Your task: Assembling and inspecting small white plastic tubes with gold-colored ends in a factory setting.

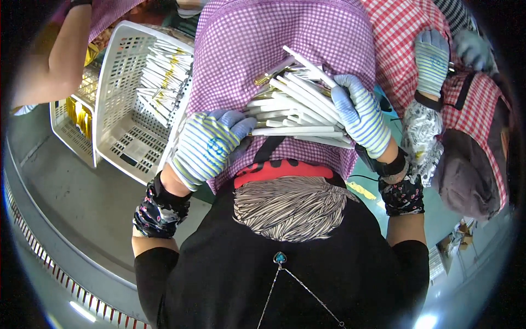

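A bundle of several thin white sticks with gold metal tips (pixel 296 109) lies across my purple checked apron. My right hand (pixel 361 115), in a striped blue-tipped glove, is closed around the bundle's right end. My left hand (pixel 208 145), in the same kind of glove, sits at the bundle's left end with its fingers curled against the tips. Both wrists wear dark flowered sleeve covers.
A white slotted plastic basket (pixel 118 109) at my left holds more white sticks (pixel 164 74). Behind it stands another basket with gold foil pieces (pixel 82 118). A person's bare arm (pixel 63 52) reaches in at the upper left. At my right, another person's gloved hand (pixel 433 57) rests on a red checked apron.
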